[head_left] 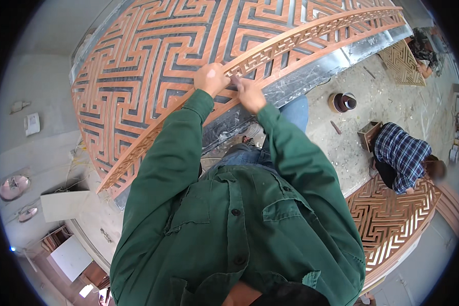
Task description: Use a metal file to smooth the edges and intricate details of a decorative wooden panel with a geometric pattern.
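A wooden lattice panel [270,48] stands on its long edge, running diagonally across a larger openwork lattice panel [183,31] that lies flat on the bench. My left hand [211,79] is closed over the upper edge of the standing panel. Just to its right, my right hand [252,96] pinches a small dark brown strip [234,80] against the near face of that panel. The strip's kind is hard to make out, since fingers cover part of it.
The bench's grey metal-like edge [359,51] runs in front of me. On the littered floor stand a brown roll [343,102] and a wooden box [368,135]. At right a person in a plaid shirt [402,153] crouches by another lattice panel [387,219]. Another person [424,53] is farther back.
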Demonstrator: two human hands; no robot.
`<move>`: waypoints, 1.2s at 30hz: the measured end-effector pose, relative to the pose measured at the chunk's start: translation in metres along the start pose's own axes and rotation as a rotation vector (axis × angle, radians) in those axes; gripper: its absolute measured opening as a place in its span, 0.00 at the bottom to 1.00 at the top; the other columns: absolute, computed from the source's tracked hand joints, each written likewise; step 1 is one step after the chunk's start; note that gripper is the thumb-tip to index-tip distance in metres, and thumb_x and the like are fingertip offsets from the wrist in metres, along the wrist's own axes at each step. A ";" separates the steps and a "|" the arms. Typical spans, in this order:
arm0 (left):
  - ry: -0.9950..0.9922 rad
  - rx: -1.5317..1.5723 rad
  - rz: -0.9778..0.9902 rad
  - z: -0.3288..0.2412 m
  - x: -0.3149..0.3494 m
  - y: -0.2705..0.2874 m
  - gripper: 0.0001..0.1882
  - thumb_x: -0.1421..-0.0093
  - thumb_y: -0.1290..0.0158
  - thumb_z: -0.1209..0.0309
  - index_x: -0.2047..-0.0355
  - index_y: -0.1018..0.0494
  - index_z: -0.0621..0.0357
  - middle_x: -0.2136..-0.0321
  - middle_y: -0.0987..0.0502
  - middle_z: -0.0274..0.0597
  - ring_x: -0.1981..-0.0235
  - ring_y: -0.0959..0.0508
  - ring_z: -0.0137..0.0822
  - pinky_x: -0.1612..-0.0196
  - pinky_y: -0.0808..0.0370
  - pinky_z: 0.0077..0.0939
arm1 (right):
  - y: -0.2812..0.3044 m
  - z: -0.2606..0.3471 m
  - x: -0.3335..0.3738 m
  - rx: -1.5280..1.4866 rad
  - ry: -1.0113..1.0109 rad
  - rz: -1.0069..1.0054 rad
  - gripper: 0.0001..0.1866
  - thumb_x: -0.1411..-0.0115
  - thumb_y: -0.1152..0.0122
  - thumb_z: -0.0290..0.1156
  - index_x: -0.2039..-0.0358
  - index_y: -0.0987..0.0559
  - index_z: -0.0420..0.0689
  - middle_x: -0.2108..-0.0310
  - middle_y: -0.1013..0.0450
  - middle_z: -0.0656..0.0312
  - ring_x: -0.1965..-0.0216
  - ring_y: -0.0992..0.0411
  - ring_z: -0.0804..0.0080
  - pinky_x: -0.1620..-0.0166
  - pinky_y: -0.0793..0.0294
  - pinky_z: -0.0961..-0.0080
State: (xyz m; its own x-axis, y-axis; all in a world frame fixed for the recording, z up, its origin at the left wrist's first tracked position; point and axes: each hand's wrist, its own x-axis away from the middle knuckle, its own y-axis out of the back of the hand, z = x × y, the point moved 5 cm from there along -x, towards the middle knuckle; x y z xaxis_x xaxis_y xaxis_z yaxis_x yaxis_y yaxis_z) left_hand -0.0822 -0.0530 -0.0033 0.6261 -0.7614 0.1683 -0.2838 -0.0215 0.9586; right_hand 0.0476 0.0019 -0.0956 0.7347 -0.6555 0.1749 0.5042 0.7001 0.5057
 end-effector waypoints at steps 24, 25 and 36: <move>-0.043 0.156 0.004 0.071 0.049 0.013 0.20 0.55 0.36 0.58 0.62 0.20 0.52 0.70 0.19 0.47 0.66 0.19 0.46 0.63 0.24 0.40 | 0.026 0.006 0.111 -0.722 -0.402 0.441 0.16 0.28 0.58 0.40 0.71 0.30 0.45 0.86 0.39 0.69 0.91 0.46 0.81 0.88 0.47 0.80; -0.029 0.151 0.022 0.075 0.051 0.011 0.21 0.55 0.36 0.57 0.61 0.20 0.54 0.70 0.19 0.46 0.66 0.19 0.45 0.63 0.25 0.39 | 0.024 0.010 0.109 -0.694 -0.388 0.467 0.16 0.28 0.58 0.40 0.71 0.30 0.45 0.86 0.39 0.69 0.92 0.46 0.81 0.89 0.47 0.80; -0.016 0.115 0.018 0.065 0.033 0.006 0.21 0.59 0.35 0.55 0.66 0.19 0.53 0.70 0.18 0.48 0.66 0.19 0.47 0.63 0.23 0.41 | 0.030 0.017 0.067 -0.713 -0.464 0.660 0.16 0.29 0.56 0.40 0.69 0.29 0.43 0.85 0.40 0.70 0.92 0.49 0.81 0.89 0.52 0.80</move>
State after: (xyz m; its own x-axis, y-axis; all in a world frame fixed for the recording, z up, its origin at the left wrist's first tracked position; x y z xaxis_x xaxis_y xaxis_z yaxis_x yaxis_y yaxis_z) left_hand -0.1101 -0.1199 -0.0071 0.6089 -0.7723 0.1811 -0.3774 -0.0813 0.9225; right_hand 0.1048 -0.0259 -0.0545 0.7903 -0.0258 0.6121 0.3296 0.8602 -0.3893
